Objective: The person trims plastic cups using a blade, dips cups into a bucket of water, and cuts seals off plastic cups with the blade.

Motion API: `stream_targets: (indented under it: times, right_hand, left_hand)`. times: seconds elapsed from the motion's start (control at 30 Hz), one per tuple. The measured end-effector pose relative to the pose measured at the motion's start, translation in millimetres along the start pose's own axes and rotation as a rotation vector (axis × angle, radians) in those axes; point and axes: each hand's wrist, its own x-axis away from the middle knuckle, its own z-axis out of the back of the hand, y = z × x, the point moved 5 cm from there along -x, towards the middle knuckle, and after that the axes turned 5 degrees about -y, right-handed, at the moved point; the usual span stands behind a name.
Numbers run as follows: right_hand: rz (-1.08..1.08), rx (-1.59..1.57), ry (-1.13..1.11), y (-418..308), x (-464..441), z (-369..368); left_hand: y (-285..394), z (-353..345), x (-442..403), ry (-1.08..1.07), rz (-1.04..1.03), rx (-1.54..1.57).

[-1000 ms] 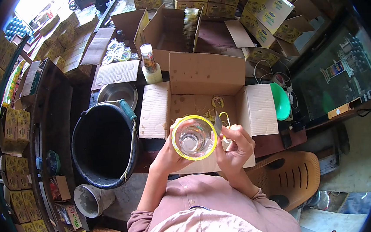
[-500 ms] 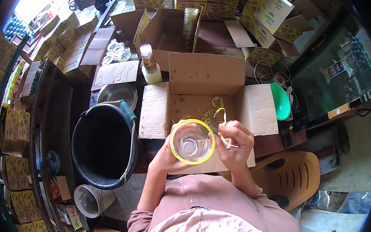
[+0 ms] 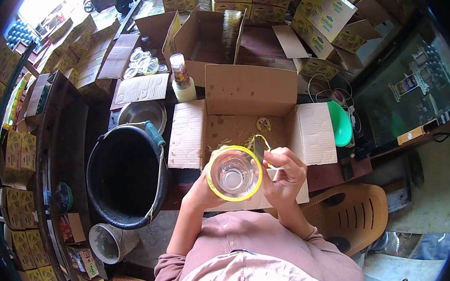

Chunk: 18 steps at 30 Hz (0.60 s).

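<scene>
My left hand (image 3: 199, 191) is wrapped around the side of a clear plastic cup (image 3: 233, 179). The cup's open mouth, edged by a yellow rim (image 3: 220, 195), faces up toward me. On the cup's right side, my right hand (image 3: 285, 179) is closed on a small dark knife blade (image 3: 259, 148), its flat standing up near the rim; the handle is hidden in the fingers. A thin yellow strip (image 3: 263, 140) curls up beside the blade and runs down by the fingers. Under both hands lies an open cardboard box (image 3: 250, 88) with yellow scraps (image 3: 243, 140) inside.
To the left stand a black bucket (image 3: 124, 175) and a metal basin (image 3: 155, 110). Stacked cups (image 3: 180, 72) rise behind the box, near round lids (image 3: 147, 64). A green bowl (image 3: 341, 123) sits at right. Another carton (image 3: 200, 31) holds a tall cup stack (image 3: 231, 29).
The dark blade has risen and turned more upright beside the rim. The yellow strip has shifted left, and its pale end no longer hangs below the right fingers. The cup has barely moved.
</scene>
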Motion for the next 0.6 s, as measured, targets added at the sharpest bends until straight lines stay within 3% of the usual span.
stream_targets:
  times: [0.3, 0.43, 0.6]
  right_hand:
    - [-0.098, -0.098, 0.018, 2.8, 7.3, 0.0]
    - [-0.111, -0.062, 0.022, -2.9, 8.6, -0.6]
    - [-0.056, 0.018, 0.017, -5.6, 8.9, -1.6]
  left_hand:
    - [-11.8, -4.9, -2.5, 0.133, 0.048, 0.585]
    - [-16.5, -6.8, -2.1, 0.137, -0.003, 0.649]
    - [-18.1, -9.4, 0.0, 0.123, -0.061, 0.514]
